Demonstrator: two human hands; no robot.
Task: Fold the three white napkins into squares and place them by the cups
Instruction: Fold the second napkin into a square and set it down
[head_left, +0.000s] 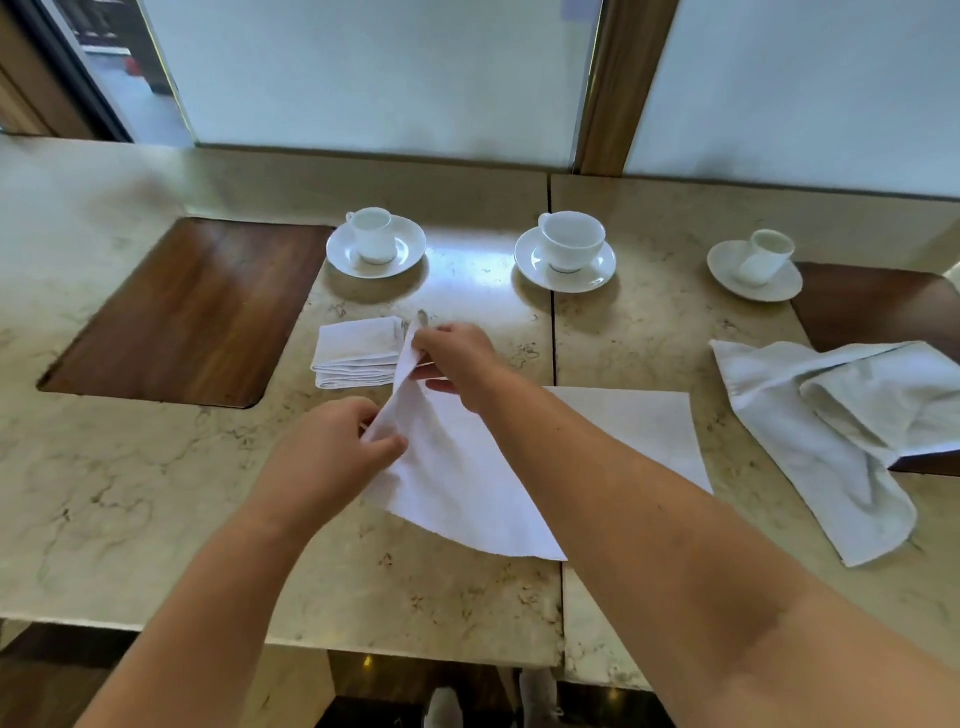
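Napkins number three: one folded napkin (358, 353) lies at 6 o'clock of the left cup (371, 234), one working napkin (467, 467) is mid-fold at worktop (130, 493) centre, one crumpled napkin (831, 426) waits at 3 o'clock. Left hand (332, 447) pinches the near edge; right hand (457, 353) pinches the raised corner at 12 o'clock. Both hands are closed on cloth. Recommended: align corners exactly, lay flat, press the crease. Cups count three, each on a saucer.

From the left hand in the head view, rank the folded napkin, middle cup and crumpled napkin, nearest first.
From the left hand:
1. Folded napkin, just beyond it.
2. Middle cup, farther back, to the right.
3. Crumpled napkin, far right.
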